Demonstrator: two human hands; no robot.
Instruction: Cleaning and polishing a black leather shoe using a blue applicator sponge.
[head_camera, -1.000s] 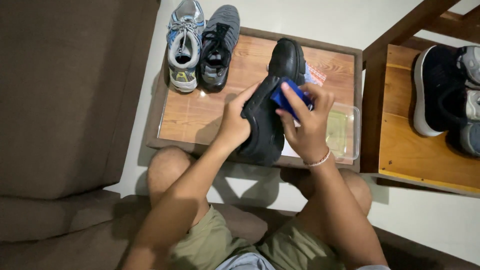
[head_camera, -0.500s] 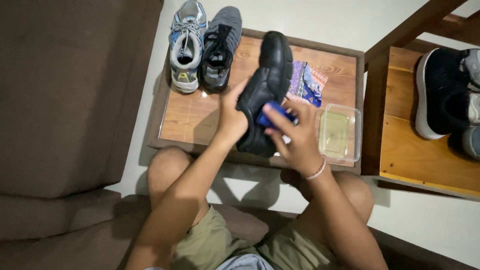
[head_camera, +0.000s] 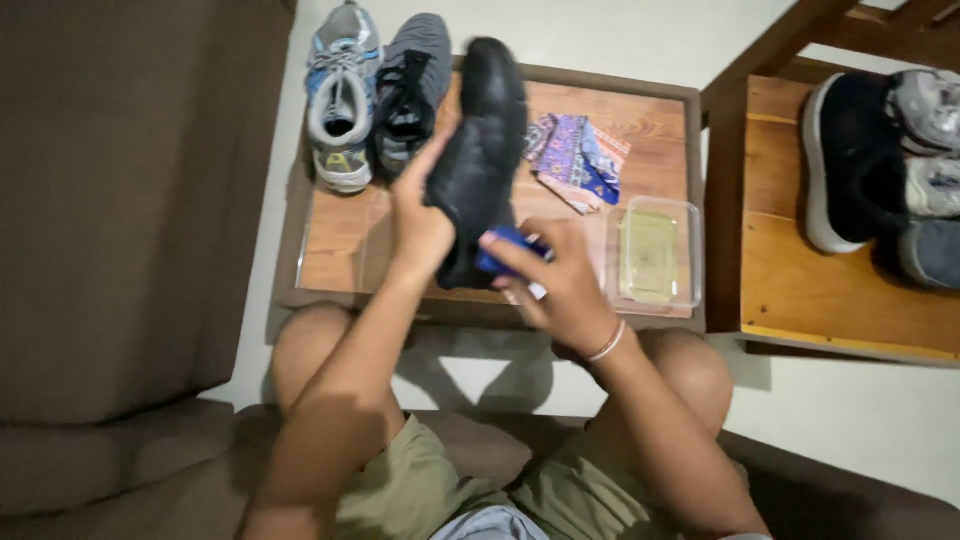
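Over the table (head_camera: 640, 120), both hands' fingers (head_camera: 425, 165) close: left grips black shoe (head_camera: 485, 150), right blue brush (head_camera: 505, 250).

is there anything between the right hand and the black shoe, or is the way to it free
Only the small blue brush that the right hand itself holds: it lies against the lower end of the black leather shoe. Nothing else visible stands between them. The left hand grips the shoe's side.
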